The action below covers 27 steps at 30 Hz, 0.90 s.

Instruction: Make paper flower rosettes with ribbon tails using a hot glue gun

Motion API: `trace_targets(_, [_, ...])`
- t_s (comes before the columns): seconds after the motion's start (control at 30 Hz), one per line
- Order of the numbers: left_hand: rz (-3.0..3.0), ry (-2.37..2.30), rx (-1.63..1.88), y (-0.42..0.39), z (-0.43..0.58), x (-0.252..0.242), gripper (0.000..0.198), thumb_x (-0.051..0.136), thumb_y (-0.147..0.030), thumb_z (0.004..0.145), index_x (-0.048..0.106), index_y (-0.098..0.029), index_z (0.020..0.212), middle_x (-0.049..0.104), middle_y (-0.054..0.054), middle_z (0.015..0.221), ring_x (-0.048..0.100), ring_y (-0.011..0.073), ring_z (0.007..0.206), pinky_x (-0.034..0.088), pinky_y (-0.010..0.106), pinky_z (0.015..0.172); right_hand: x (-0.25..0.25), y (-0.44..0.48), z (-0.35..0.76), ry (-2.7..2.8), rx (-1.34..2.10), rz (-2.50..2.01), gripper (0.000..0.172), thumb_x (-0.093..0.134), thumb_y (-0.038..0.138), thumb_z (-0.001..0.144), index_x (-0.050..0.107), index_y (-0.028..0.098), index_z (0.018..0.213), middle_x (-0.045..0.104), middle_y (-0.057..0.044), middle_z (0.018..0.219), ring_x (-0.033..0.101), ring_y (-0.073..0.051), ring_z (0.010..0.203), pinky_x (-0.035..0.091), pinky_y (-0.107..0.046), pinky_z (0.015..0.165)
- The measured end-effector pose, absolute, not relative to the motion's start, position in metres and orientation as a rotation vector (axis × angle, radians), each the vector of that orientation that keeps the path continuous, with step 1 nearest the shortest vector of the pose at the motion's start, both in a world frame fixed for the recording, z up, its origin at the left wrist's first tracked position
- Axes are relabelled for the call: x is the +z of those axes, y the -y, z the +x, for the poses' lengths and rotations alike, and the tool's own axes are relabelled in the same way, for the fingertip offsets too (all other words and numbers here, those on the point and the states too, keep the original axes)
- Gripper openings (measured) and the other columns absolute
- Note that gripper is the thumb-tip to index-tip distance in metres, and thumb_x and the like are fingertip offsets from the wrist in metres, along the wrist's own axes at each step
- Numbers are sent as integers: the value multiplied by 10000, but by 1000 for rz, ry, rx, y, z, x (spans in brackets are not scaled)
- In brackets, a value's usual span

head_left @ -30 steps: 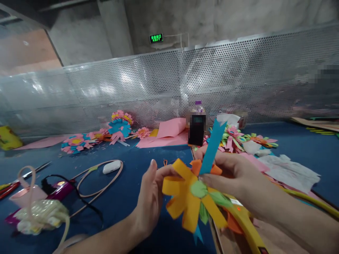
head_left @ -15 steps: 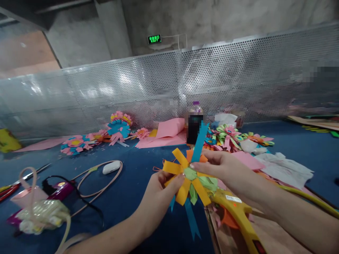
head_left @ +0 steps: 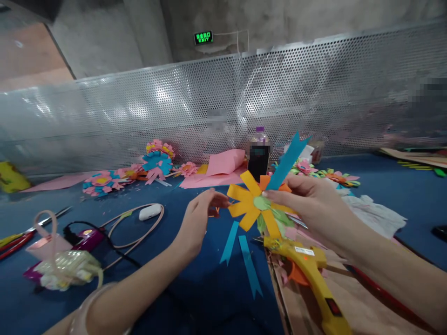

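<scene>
A paper flower (head_left: 261, 203) with yellow petals and a pale green centre is held up over the table. My right hand (head_left: 307, 195) is closed on its right side, thumb on the front near the centre. From the same grip a blue paper strip (head_left: 287, 160) with a notched end slants up to the right. Orange paper shows behind the petals. My left hand (head_left: 199, 216) is at the flower's left, its bent fingers loose by a petal tip and holding nothing. Two more blue strips (head_left: 250, 265) lie below on the table. A yellow glue gun (head_left: 303, 253) rests under my right hand.
Finished paper flowers (head_left: 101, 182) and pink paper (head_left: 223, 163) line the back, beside a bottle (head_left: 259, 156). Left are scissors (head_left: 17, 244), a power strip (head_left: 66, 272) and a looped cable with a white plug (head_left: 150, 212). Crumpled tissue (head_left: 375, 216) lies right.
My left hand has let go of the flower and moved up and left. My right hand has raised the flower to the right, and the blue strip leans further right.
</scene>
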<state>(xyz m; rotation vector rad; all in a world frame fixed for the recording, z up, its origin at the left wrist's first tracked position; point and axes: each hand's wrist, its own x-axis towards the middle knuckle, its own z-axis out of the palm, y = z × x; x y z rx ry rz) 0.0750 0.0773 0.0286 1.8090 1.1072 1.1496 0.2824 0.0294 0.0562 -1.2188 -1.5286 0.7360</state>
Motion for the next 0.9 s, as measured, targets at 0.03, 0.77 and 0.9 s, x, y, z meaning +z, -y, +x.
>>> trace_targets(0.03, [1918, -1148, 1060, -78, 73, 31, 377, 314, -384, 887, 606, -148, 862, 689, 86, 890, 644, 207, 831, 477, 268, 643, 60, -33, 284, 1576, 638, -1249, 313, 617, 457, 787, 502, 209, 635, 446, 41, 601, 393, -107, 518, 294, -256, 471])
trace_targets(0.77, [3218, -884, 448, -6, 2, -20, 480, 487, -454, 845, 540, -128, 1193, 608, 138, 1224, 575, 253, 1105, 469, 306, 923, 25, -97, 238, 2689, -461, -467, 238, 485, 157, 893, 633, 97, 1070, 679, -108, 953, 566, -226, 897, 470, -355, 745])
trace_targets(0.9, [3341, -888, 211, -2, -1, -17, 359, 421, -180, 876, 525, -157, 1219, 612, 80, 1233, 592, 224, 1088, 478, 289, 887, 20, -98, 234, 2772, -634, -392, 330, 348, 63, 913, 570, -2, 1148, 638, -182, 1080, 563, -266, 957, 456, -385, 731])
